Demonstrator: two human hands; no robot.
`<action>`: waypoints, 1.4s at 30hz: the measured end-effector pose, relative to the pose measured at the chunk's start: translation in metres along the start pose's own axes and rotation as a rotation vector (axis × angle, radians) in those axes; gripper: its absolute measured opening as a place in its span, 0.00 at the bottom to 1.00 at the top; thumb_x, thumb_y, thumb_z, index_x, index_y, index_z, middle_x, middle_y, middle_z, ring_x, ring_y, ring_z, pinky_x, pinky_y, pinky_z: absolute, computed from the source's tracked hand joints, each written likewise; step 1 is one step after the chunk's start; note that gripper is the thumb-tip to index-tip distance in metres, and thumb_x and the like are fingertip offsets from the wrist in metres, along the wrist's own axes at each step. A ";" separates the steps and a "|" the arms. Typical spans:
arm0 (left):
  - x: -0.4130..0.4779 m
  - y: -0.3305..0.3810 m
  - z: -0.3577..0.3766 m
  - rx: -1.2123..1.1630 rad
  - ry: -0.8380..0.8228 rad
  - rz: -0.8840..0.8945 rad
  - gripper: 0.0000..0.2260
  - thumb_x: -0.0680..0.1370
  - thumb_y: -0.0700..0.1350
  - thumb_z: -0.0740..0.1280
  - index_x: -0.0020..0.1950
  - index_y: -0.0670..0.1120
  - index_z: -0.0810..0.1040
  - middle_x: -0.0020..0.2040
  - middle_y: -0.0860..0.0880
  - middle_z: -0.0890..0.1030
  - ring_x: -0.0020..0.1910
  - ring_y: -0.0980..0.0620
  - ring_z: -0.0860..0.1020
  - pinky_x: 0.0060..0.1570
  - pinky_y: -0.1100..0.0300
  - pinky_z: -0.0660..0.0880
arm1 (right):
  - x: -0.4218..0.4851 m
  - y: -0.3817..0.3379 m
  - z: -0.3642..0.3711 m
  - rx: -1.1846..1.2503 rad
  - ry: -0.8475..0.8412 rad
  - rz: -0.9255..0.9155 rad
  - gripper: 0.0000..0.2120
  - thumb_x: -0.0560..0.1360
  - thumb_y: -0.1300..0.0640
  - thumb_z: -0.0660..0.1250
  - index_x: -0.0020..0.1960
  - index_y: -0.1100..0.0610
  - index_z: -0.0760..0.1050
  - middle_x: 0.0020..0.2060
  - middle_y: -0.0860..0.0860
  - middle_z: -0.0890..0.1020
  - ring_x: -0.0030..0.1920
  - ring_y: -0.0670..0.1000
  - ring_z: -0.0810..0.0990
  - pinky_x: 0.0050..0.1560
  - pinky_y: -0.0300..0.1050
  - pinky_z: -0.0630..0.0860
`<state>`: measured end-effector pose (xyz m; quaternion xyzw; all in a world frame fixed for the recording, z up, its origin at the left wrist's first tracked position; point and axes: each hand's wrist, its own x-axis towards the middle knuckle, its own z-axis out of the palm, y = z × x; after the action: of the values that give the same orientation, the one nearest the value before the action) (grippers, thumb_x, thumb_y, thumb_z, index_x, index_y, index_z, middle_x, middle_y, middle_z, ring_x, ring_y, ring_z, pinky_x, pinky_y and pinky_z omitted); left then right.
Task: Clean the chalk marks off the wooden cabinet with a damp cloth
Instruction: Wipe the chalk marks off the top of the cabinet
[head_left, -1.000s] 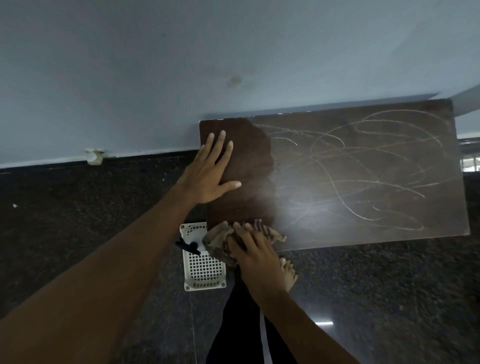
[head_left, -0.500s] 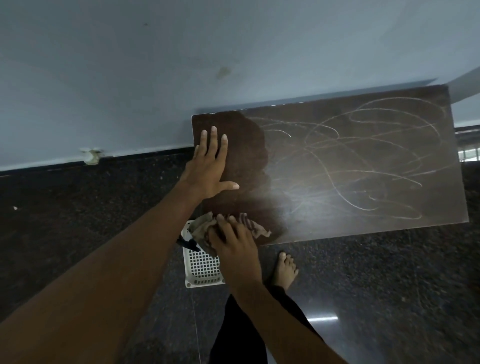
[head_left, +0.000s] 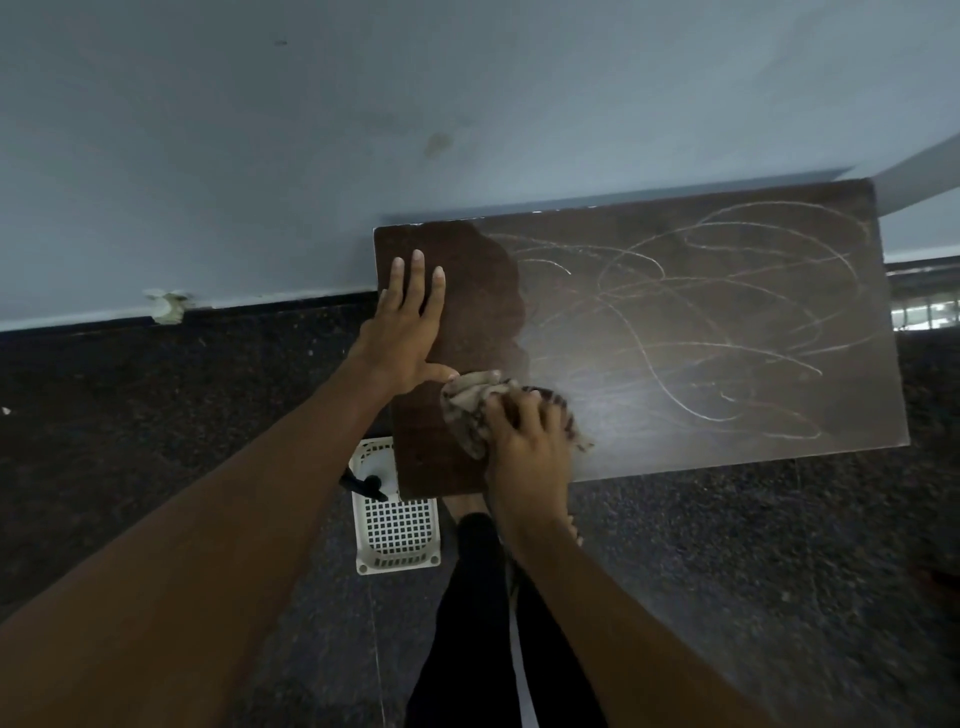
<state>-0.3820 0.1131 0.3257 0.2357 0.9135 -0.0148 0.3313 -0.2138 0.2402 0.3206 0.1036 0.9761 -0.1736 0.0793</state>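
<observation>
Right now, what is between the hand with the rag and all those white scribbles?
Nothing. In the head view, only bare cabinet top separates the right hand, gripping the cloth, from the chalk marks. Faint marks begin right beside the cloth.

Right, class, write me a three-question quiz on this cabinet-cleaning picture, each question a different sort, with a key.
1. True or false: the left hand lies flat on the cabinet top.
2. Which hand presses the cloth: A left, B right, C both?
3. Fill in: the chalk marks remain on the cabinet's ____ side, seen from the camera.

Key
1. True.
2. B, the right hand.
3. Right; the wiped left end looks darker.
</observation>
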 end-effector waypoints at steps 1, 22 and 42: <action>0.000 0.000 0.000 0.005 0.000 0.000 0.57 0.71 0.65 0.70 0.80 0.42 0.34 0.78 0.38 0.30 0.78 0.37 0.33 0.76 0.39 0.53 | -0.005 -0.014 0.006 0.021 -0.006 -0.059 0.20 0.67 0.56 0.71 0.60 0.53 0.79 0.61 0.56 0.78 0.59 0.61 0.73 0.59 0.58 0.76; 0.001 0.001 0.003 -0.146 0.009 -0.032 0.60 0.68 0.60 0.76 0.80 0.44 0.34 0.78 0.43 0.29 0.78 0.41 0.31 0.77 0.37 0.55 | 0.026 0.011 -0.008 0.016 -0.037 -0.003 0.22 0.68 0.62 0.72 0.62 0.55 0.77 0.65 0.58 0.76 0.62 0.65 0.73 0.56 0.62 0.78; 0.001 0.012 -0.008 -0.107 -0.040 -0.110 0.61 0.67 0.59 0.77 0.81 0.45 0.35 0.79 0.44 0.29 0.79 0.41 0.32 0.69 0.35 0.66 | 0.094 0.017 -0.019 0.032 0.080 0.107 0.19 0.73 0.62 0.70 0.64 0.56 0.78 0.65 0.56 0.77 0.58 0.62 0.73 0.49 0.54 0.77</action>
<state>-0.3823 0.1255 0.3324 0.1667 0.9178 0.0110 0.3601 -0.3028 0.2791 0.3150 0.1636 0.9687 -0.1807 0.0475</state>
